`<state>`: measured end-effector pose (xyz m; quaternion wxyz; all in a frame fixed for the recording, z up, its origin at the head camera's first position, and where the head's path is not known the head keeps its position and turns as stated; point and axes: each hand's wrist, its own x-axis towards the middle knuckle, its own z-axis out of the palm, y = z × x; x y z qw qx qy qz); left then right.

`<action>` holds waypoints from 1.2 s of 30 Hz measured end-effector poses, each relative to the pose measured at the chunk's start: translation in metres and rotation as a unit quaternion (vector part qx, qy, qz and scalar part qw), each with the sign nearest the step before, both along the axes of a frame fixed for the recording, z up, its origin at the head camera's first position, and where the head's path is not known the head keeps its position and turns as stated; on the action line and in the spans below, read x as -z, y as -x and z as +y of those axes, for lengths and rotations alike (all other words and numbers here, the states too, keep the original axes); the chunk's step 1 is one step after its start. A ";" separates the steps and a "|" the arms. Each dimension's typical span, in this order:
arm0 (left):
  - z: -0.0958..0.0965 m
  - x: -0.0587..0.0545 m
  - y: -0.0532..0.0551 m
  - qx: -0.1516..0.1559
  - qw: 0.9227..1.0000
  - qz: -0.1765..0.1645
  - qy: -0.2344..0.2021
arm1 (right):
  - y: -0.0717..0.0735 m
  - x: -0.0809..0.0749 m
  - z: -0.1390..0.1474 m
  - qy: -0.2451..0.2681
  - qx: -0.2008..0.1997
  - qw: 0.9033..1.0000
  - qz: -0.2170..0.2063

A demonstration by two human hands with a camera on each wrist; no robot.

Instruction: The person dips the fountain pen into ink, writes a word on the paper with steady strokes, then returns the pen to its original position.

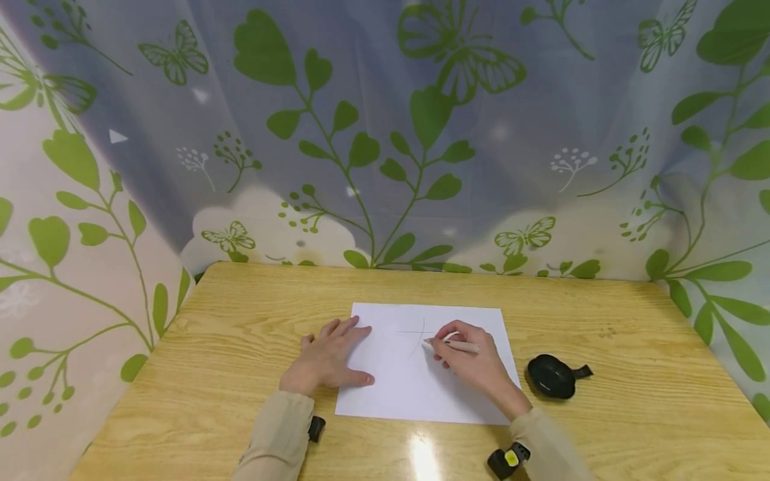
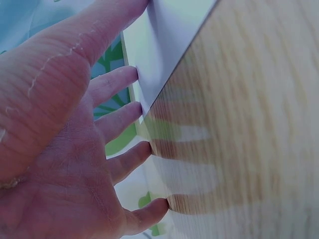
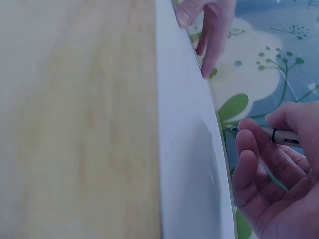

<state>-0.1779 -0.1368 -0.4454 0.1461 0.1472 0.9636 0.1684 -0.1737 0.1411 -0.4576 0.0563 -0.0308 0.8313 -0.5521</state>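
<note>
A white sheet of paper (image 1: 385, 394) lies on the wooden table, with a few thin pen strokes (image 1: 415, 332) near its upper middle. In my right hand (image 1: 478, 364) I pinch a white pen (image 1: 463, 346), its tip close by the strokes. The right wrist view shows the pen (image 3: 286, 137) between thumb and fingers, the other fingers curled under. My left hand (image 1: 325, 357) spreads over the paper's left edge, thumb and some fingertips on the sheet. In the left wrist view the lower fingertips (image 2: 159, 205) touch bare wood beside the paper (image 2: 169, 40).
A small black pan-shaped dish (image 1: 552, 377) with a short handle stands on the table (image 1: 252, 294), right of the paper. Behind and to the left hangs a curtain (image 1: 373, 133) printed with green leaves and butterflies. Black devices are strapped at both wrists.
</note>
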 end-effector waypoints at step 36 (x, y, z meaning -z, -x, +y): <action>-0.001 0.001 0.001 0.003 1.000 0.003 0.000 | 0.028 0.008 0.011 -0.012 -0.007 1.000 -0.024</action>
